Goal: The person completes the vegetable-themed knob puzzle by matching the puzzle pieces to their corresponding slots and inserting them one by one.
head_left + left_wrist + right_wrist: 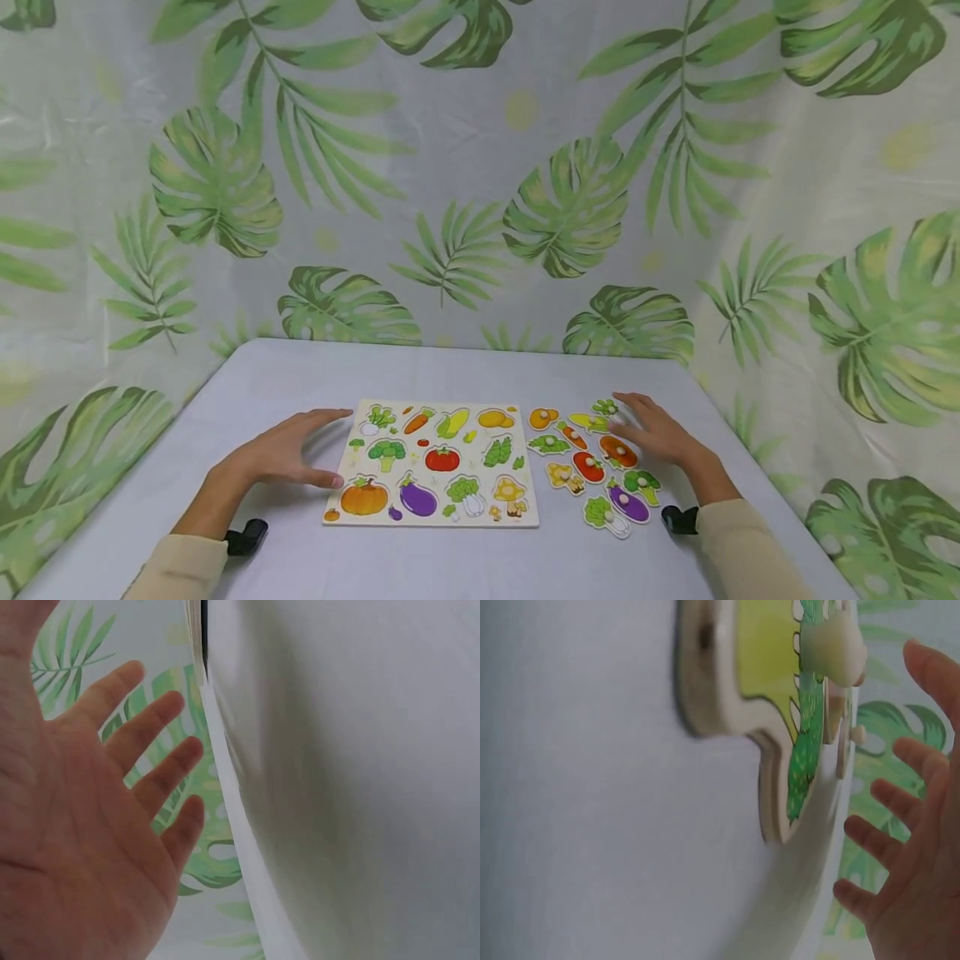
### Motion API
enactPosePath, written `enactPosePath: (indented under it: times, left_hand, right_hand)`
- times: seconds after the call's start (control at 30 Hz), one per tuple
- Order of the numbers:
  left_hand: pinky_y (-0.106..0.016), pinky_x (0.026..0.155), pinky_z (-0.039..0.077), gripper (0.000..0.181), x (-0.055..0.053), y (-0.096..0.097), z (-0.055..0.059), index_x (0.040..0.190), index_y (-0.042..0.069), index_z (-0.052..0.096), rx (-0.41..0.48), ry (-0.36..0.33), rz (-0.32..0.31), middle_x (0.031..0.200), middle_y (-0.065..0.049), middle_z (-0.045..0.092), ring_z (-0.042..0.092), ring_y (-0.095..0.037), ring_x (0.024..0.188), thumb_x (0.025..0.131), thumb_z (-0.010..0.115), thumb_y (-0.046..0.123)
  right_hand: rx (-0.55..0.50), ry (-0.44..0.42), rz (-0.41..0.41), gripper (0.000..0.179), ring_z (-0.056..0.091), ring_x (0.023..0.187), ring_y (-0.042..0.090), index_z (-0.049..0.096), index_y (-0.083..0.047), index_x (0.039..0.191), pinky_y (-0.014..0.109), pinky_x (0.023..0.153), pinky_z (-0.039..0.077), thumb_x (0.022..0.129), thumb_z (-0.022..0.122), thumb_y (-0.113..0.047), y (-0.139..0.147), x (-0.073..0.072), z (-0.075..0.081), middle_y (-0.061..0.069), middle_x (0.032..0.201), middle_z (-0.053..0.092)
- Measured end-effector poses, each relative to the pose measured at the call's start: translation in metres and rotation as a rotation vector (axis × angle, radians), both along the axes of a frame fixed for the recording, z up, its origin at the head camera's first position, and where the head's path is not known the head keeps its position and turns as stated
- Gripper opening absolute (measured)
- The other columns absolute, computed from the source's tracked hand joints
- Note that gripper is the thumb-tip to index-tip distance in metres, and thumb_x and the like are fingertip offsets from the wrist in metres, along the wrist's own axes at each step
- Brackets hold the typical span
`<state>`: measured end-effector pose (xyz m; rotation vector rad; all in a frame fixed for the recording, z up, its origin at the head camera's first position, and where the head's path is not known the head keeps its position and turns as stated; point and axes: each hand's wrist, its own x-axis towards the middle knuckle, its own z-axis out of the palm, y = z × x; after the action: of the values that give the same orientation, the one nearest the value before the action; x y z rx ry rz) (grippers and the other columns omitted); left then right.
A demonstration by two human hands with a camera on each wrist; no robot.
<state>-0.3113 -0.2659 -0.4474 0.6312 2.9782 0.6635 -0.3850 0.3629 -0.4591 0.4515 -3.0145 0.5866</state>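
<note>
A white puzzle board printed with vegetables lies flat on the table. By its left edge is my left hand, fingers spread and thumb near the pumpkin picture; its palm holds nothing in the left wrist view. To the board's right lie several loose knobbed pieces, among them a pumpkin, tomato, corn, eggplant and broccoli. My right hand is beside the pumpkin and corn pieces, fingers extended. In the right wrist view, a yellow-green piece stands apart from that hand.
White cloth covers the table. A leaf-patterned curtain hangs behind it and at both sides. Black devices sit at the left wrist and right wrist.
</note>
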Motion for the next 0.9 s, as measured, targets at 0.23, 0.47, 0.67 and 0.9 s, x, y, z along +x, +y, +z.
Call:
enactPosePath:
  times: [0.23,0.47,0.67,0.9]
  left_hand:
    - [-0.077,0.111,0.034,0.106,0.002,0.001,-0.001,0.157,0.021,0.043,0.001,-0.017,-0.026,0.161,-0.016,0.043,0.038,-0.050,0.146,0.070,0.084,0.066]
    - [-0.076,0.112,0.033,0.103,0.001,0.005,-0.003,0.155,0.023,0.046,-0.006,-0.047,-0.029,0.161,-0.014,0.044,0.038,-0.049,0.147,0.068,0.085,0.065]
    - [-0.076,0.113,0.033,0.102,0.000,0.008,-0.007,0.154,0.024,0.048,-0.017,-0.053,-0.023,0.162,-0.013,0.043,0.037,-0.047,0.147,0.068,0.083,0.066]
    - [-0.077,0.113,0.032,0.097,-0.001,0.007,-0.009,0.151,0.024,0.052,-0.021,-0.062,-0.035,0.162,-0.013,0.042,0.036,-0.048,0.148,0.069,0.083,0.065]
  right_hand:
    - [-0.002,-0.012,-0.009,0.078,0.035,0.143,0.057,0.039,-0.006,0.157,0.077,0.112,0.031,0.100,0.056,-0.057,-0.004,-0.014,-0.007,0.033,0.158,0.035]
    - [0.032,0.040,-0.013,0.065,0.045,0.135,0.055,0.052,-0.004,0.147,0.075,0.109,0.037,0.102,0.055,-0.051,-0.004,-0.020,-0.010,0.032,0.147,0.050]
    - [0.034,0.063,-0.014,0.051,0.050,0.131,0.052,0.063,-0.004,0.138,0.071,0.107,0.041,0.103,0.058,-0.041,-0.003,-0.021,-0.011,0.027,0.140,0.058]
    - [-0.009,0.058,-0.049,0.039,0.053,0.129,0.051,0.065,-0.003,0.135,0.069,0.108,0.042,0.104,0.058,-0.025,-0.007,-0.023,-0.009,0.026,0.138,0.060]
